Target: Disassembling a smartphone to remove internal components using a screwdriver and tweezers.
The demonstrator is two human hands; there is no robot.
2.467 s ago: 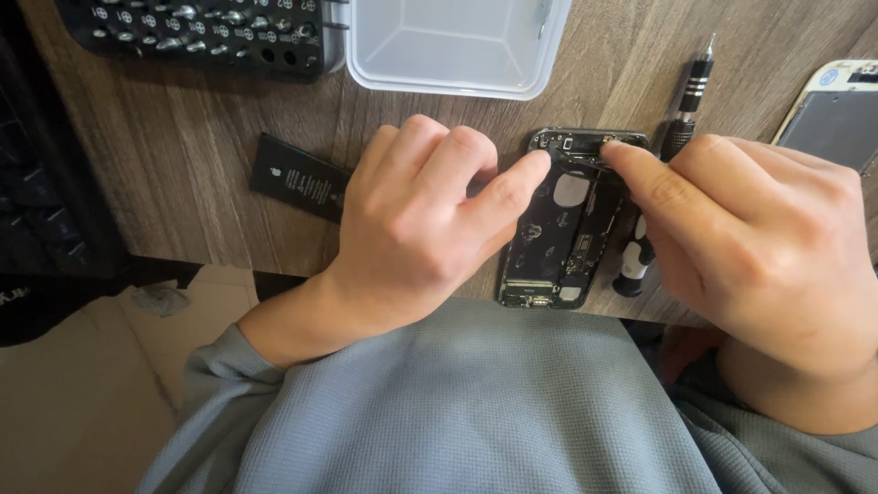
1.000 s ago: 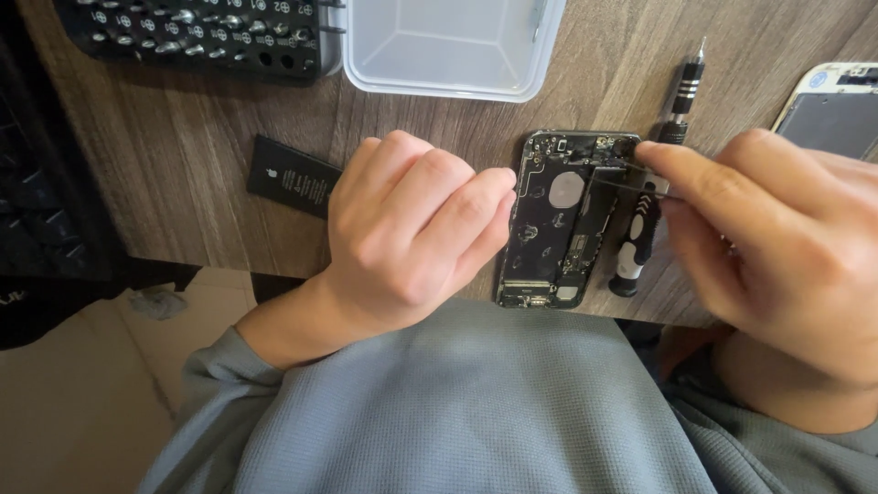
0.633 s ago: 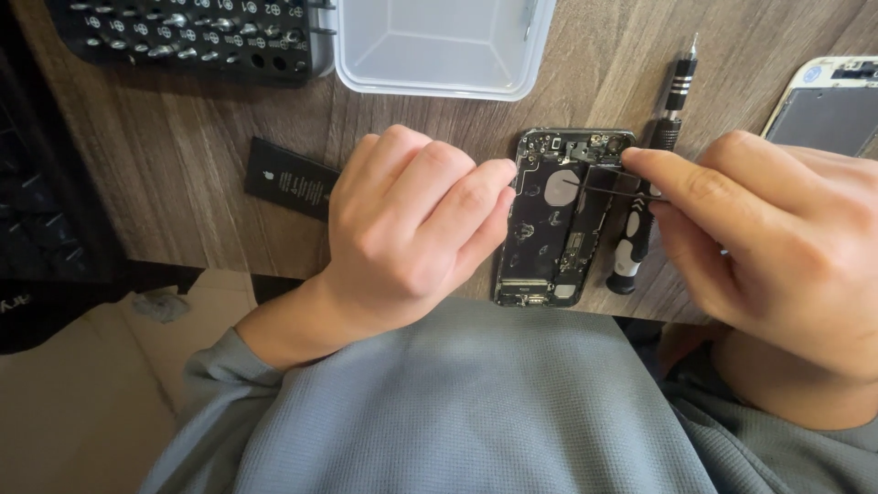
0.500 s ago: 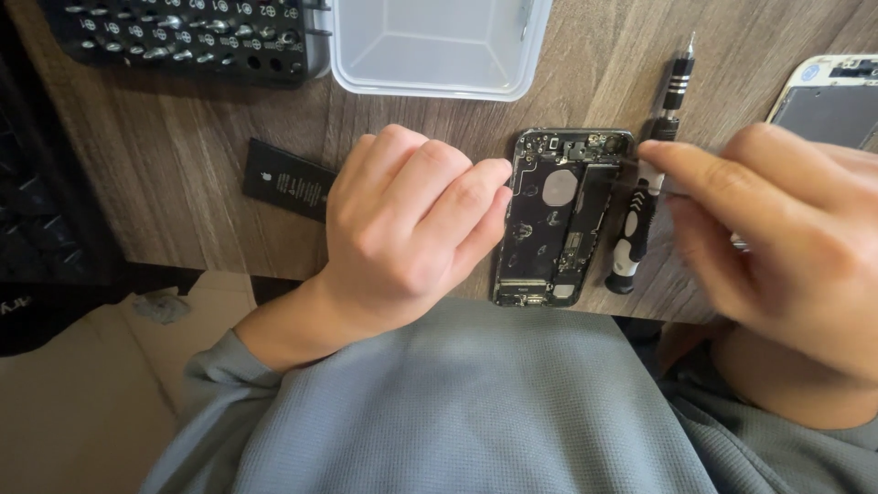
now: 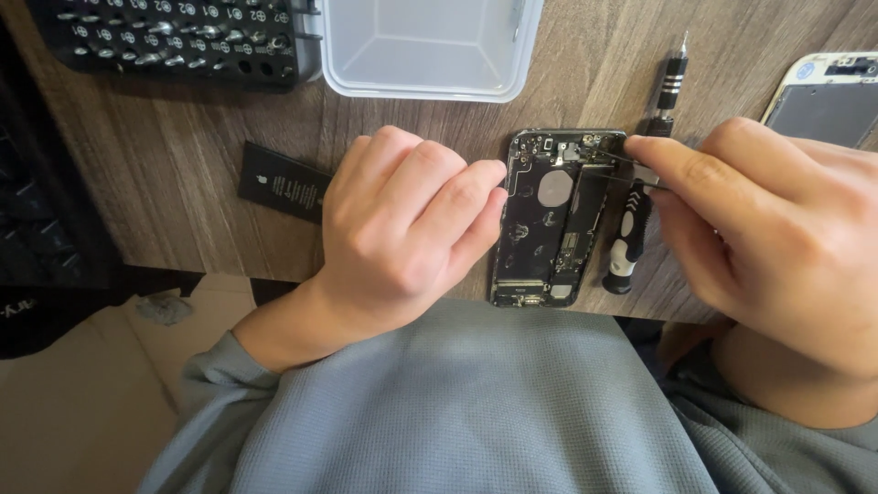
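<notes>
the right hand (image 5: 777,238) pinches thin tweezers (image 5: 631,169), tips at the top edge of the opened phone body (image 5: 553,220) on the wooden table (image 5: 165,174). the left hand (image 5: 402,229), loosely curled and empty, touches the phone's left side. a screwdriver (image 5: 640,201) lies just right of it.

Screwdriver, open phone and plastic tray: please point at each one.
screwdriver (image 5: 631,242), head view, on its black handle.
open phone (image 5: 553,215), head view, on its inner middle part.
plastic tray (image 5: 430,87), head view, on its near rim.
</notes>
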